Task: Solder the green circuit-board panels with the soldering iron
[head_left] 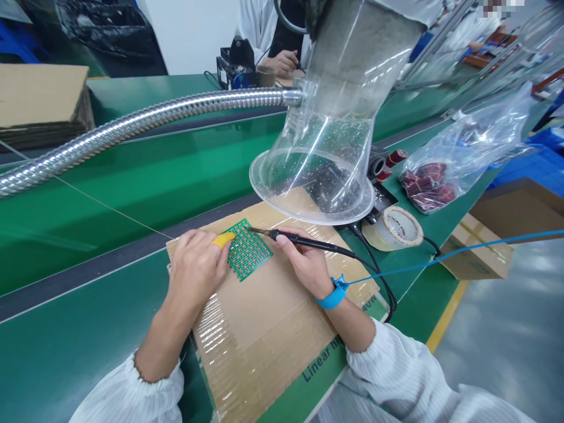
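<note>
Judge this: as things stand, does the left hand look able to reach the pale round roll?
Probably not directly: the right hand, holding the soldering iron, lies between the left hand and the pale round roll.

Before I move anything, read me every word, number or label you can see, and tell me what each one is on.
"Linear hi", cut off after that: on the green panel under the cardboard sheet.
"40W", as best I can read it: farther right on the same panel, partly hidden.
Faint marks on the cardboard box at right: too small to read.
</note>
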`<state>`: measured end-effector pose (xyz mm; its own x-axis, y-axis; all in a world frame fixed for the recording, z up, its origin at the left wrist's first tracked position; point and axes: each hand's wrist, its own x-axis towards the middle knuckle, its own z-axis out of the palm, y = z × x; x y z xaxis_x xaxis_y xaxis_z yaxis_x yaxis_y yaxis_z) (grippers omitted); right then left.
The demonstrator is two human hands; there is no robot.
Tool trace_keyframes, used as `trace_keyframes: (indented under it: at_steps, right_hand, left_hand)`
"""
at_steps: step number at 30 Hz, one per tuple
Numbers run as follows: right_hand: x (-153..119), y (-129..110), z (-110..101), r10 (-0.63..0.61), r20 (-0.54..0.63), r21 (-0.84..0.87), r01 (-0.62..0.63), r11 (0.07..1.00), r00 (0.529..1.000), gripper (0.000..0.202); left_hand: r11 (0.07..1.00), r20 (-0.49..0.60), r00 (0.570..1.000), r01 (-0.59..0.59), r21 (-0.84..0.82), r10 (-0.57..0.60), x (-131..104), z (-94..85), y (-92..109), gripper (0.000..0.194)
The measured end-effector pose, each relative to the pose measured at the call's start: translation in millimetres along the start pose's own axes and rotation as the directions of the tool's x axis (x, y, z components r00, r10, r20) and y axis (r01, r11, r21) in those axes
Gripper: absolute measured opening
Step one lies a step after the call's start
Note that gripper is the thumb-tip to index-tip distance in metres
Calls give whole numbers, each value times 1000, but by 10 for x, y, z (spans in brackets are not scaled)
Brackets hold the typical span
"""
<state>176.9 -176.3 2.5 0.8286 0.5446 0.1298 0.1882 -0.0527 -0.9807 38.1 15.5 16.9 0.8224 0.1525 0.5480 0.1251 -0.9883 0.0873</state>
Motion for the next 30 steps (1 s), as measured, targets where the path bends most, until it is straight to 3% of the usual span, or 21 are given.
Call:
trace_keyframes:
  at_steps: [20, 30]
  right_hand:
    - [5, 0, 16, 0, -32, 99, 3, 995, 999, 27]
    - [-3, -1, 18, 12, -6, 35, -12, 999, 1000, 27]
  left_hand:
    - [999, 14, 999, 36, 21, -37, 9, -5, 19, 23]
    - [998, 48, 997, 67, -11, -67, 2, -2, 21, 28]
